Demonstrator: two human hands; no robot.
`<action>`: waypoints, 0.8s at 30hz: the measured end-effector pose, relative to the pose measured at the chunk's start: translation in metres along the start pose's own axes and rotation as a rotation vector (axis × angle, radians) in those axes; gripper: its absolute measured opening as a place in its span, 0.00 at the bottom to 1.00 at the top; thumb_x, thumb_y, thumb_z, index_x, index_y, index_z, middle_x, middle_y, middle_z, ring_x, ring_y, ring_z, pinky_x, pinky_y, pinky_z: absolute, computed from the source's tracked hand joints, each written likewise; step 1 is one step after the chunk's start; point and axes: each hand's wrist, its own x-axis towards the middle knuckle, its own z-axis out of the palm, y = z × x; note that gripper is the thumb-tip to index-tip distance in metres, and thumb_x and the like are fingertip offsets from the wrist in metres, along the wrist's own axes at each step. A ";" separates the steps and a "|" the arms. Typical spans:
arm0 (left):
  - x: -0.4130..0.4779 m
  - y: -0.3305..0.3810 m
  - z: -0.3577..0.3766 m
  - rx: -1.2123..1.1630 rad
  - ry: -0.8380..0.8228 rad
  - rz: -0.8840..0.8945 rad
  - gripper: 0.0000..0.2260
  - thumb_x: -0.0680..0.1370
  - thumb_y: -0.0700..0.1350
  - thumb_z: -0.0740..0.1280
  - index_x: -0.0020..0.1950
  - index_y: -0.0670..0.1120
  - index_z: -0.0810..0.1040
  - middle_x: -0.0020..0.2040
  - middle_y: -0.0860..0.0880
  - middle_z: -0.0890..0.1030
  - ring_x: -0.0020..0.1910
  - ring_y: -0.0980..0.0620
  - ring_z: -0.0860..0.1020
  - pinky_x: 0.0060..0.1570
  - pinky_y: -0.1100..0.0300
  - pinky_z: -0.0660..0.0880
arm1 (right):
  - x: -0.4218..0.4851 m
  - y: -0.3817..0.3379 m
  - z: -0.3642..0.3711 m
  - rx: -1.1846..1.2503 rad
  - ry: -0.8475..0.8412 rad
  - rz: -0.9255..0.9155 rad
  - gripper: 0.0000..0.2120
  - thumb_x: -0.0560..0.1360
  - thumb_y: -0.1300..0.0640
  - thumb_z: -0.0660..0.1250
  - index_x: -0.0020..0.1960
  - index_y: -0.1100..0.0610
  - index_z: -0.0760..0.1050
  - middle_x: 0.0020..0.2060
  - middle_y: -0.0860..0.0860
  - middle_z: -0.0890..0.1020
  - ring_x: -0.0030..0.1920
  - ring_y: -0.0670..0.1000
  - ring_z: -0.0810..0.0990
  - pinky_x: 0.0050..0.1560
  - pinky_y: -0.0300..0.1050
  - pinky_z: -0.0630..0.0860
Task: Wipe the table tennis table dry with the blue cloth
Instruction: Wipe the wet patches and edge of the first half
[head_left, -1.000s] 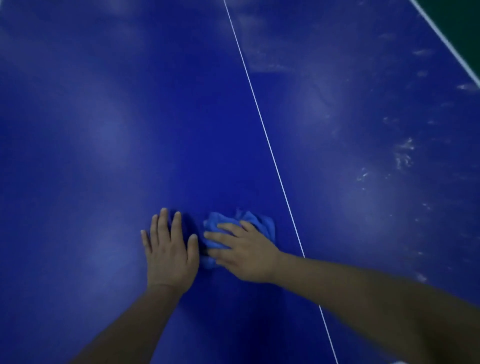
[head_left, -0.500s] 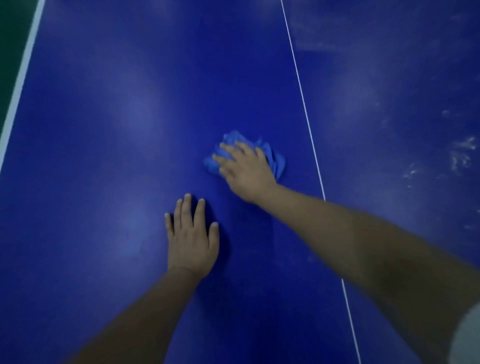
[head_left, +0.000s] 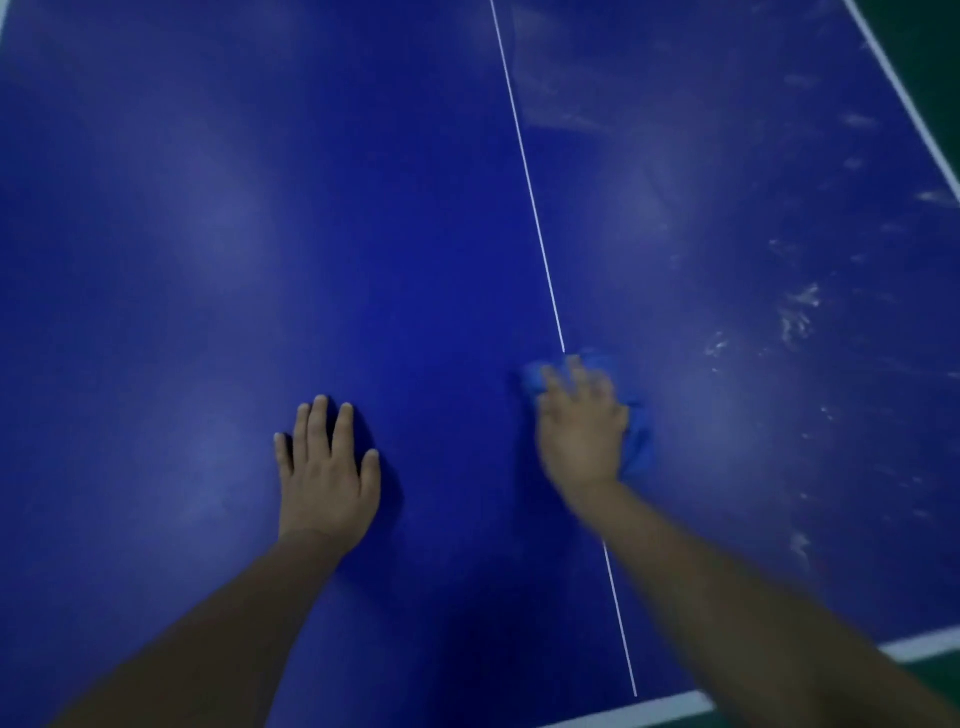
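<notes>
Two hands are down on the tabletop (head_left: 182, 249). The left hand (head_left: 327, 478) rests flat and holds nothing, its fingers (head_left: 318, 426) straight and close together. The right hand (head_left: 582, 426) presses the bunched blue cloth (head_left: 638, 441) onto the surface, right over the white centre line (head_left: 530, 176). Its fingers (head_left: 576, 374) lie spread across the top of the cloth, though motion blur hides whether the tips dig in. Left of the line the surface looks smooth and even, so that half seems wiped. Right of it, pale streaks (head_left: 800, 312) and smears run out toward the side edge. By that showing, roughly half the job is left, and the cloth sits at the border between the two parts.
</notes>
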 end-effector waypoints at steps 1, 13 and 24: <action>-0.001 0.002 -0.001 -0.012 0.013 -0.007 0.32 0.79 0.57 0.50 0.80 0.44 0.59 0.81 0.42 0.53 0.81 0.44 0.46 0.78 0.41 0.43 | -0.027 -0.032 0.005 0.007 -0.010 -0.104 0.23 0.77 0.47 0.54 0.69 0.45 0.75 0.73 0.51 0.72 0.70 0.61 0.72 0.57 0.61 0.73; -0.026 0.041 0.011 0.006 -0.007 0.225 0.32 0.80 0.58 0.47 0.79 0.42 0.62 0.80 0.40 0.55 0.80 0.42 0.50 0.78 0.42 0.43 | -0.119 0.144 -0.031 -0.067 -0.152 0.192 0.23 0.81 0.48 0.53 0.70 0.51 0.76 0.71 0.56 0.75 0.67 0.65 0.75 0.53 0.64 0.77; -0.071 0.099 0.038 0.001 -0.035 0.439 0.27 0.81 0.54 0.52 0.76 0.40 0.67 0.77 0.37 0.62 0.78 0.38 0.57 0.78 0.49 0.40 | -0.215 -0.018 -0.006 0.154 -0.175 -0.105 0.25 0.77 0.43 0.61 0.73 0.37 0.66 0.75 0.43 0.69 0.73 0.52 0.67 0.60 0.57 0.76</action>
